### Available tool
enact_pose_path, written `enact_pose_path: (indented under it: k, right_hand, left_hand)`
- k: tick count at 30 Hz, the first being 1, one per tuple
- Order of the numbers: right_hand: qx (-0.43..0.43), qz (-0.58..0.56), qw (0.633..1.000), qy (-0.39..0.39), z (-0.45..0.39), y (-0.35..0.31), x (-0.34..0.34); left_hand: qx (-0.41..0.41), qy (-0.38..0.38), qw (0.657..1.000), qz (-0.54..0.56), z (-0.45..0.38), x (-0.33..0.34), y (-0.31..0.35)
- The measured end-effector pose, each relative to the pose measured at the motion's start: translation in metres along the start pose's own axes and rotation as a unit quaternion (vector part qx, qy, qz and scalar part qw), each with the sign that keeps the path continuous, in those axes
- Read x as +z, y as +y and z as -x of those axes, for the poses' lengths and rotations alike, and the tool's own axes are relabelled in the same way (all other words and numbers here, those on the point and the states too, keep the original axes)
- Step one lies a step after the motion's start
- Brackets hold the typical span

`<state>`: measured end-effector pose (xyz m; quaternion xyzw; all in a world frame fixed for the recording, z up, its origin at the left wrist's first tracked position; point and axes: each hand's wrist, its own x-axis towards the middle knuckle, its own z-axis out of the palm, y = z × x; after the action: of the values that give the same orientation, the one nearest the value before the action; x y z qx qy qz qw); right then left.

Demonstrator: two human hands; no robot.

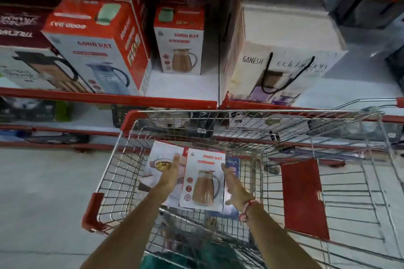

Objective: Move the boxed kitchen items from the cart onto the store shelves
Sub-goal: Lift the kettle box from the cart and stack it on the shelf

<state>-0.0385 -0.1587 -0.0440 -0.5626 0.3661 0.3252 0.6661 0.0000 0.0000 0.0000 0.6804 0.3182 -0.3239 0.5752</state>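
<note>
Now both open hands, left hand (171, 167) and right hand (235, 190), sit on each long side of the white-and-red cardboard jug box (203, 179) lying in the silver wire cart (240, 113), fingers not yet gripping

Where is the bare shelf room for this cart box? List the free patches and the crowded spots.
Free: white shelf floor in front of the small Good Day box, between the large Good Day box and the divider. Also right of the Ganesh box. Crowded: the shelf's left end, boxes packed side by side.
</note>
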Motion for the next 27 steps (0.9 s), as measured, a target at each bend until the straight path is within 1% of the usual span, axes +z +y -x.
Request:
enact_pose_path:
  k: [1, 2, 5, 7, 8, 9, 11, 12, 13, 15, 17, 19, 22, 24, 25, 26, 27]
  right_hand:
    - [0.004, -0.006, 1.0, 0.011, -0.005, -0.002, 0.001]
    - [-0.013, 0.002, 1.0, 0.021, -0.009, -0.004, 0.001]
    - [-0.022, 0.024, 0.998, 0.045, -0.013, -0.004, 0.003]
    - [-0.023, 0.019, 0.999, 0.042, -0.013, -0.001, 0.002]
    - [-0.018, 0.022, 0.999, 0.028, -0.014, 0.002, 0.0]
    - [-0.018, 0.024, 0.999, 0.037, -0.011, 0.003, -0.002]
    - [-0.026, 0.026, 0.999, 0.036, 0.001, -0.002, -0.008]
    - [-0.03, 0.029, 0.999, 0.018, 0.01, -0.006, -0.009]
    - [-0.031, 0.034, 0.999, 0.023, 0.022, -0.016, -0.01]
    - [-0.052, 0.028, 0.998, 0.005, 0.036, -0.029, -0.017]
    - [-0.089, 0.026, 0.995, -0.025, 0.056, -0.047, -0.023]
    - [-0.116, 0.036, 0.992, -0.03, 0.076, -0.061, -0.028]
    - [-0.173, 0.06, 0.981, -0.064, 0.121, -0.081, -0.029]
    - [-0.179, 0.066, 0.98, -0.059, 0.156, -0.091, -0.028]
    - [-0.184, 0.055, 0.98, -0.055, 0.162, -0.095, -0.031]
    - [-0.195, 0.048, 0.978, -0.059, 0.183, -0.097, -0.031]
    - [-0.207, 0.034, 0.976, -0.061, 0.184, -0.098, -0.03]
  left_hand:
    - [0.003, -0.007, 1.0, 0.024, -0.006, 0.004, -0.001]
    - [-0.012, -0.012, 0.999, 0.033, -0.007, 0.007, -0.002]
    - [-0.033, -0.012, 0.999, 0.039, -0.014, 0.011, -0.013]
    - [-0.042, -0.006, 0.998, 0.042, -0.02, 0.011, -0.02]
    - [-0.039, -0.009, 0.998, 0.042, -0.02, 0.01, -0.021]
    - [-0.037, -0.009, 0.998, 0.047, -0.014, 0.009, -0.018]
    - [-0.029, -0.021, 0.999, 0.025, 0.005, 0.005, -0.009]
    - [-0.02, -0.029, 0.999, 0.013, 0.013, 0.001, -0.005]
    - [-0.006, -0.035, 0.999, 0.002, 0.026, -0.004, 0.001]
    - [0.042, -0.036, 0.998, -0.001, 0.052, -0.015, 0.015]
    - [0.09, -0.03, 0.995, 0.021, 0.079, -0.027, 0.026]
    - [0.13, -0.049, 0.99, 0.03, 0.107, -0.039, 0.034]
    - [0.132, -0.07, 0.988, 0.03, 0.137, -0.049, 0.046]
    - [0.129, -0.067, 0.988, 0.05, 0.151, -0.051, 0.051]
    - [0.143, -0.062, 0.986, 0.055, 0.156, -0.051, 0.053]
    - [0.166, -0.068, 0.982, 0.057, 0.162, -0.05, 0.053]
    - [0.184, -0.078, 0.978, 0.058, 0.165, -0.052, 0.052]
